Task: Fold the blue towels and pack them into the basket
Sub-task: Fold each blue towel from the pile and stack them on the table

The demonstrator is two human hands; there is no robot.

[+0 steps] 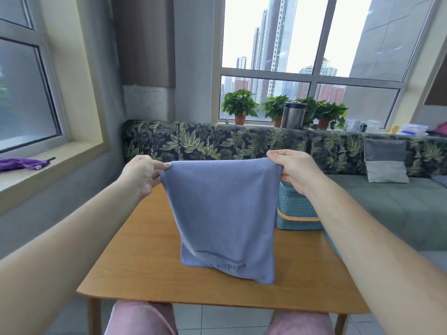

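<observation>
The person sits at a wooden tabletop [145, 250] with both arms stretched forward, holding a blue towel [222, 213] up in the air by its top edge. The left hand [142, 174] pinches the top left corner, its grip clamped on the cloth between thumb and curled fingers. The right hand [294, 171] does the same at the top right corner, thumb on top and fingers curled behind. The towel hangs doubled over, smooth along the top. It narrows slightly toward a lower hem that bears dark lettering. That hem hangs low over the near part of the tabletop; I cannot tell whether it touches the wood.

A teal woven basket [296, 213] with an orange band stands on the far right of the tabletop, partly hidden behind the towel and the right forearm.

Beyond the table runs a leaf-patterned sofa [217, 141] with a grey cushion [385, 160] at the right. Potted plants [239, 105] and a metal canister [292, 114] stand on the far sill. A purple cloth [19, 163] lies on the left windowsill.
</observation>
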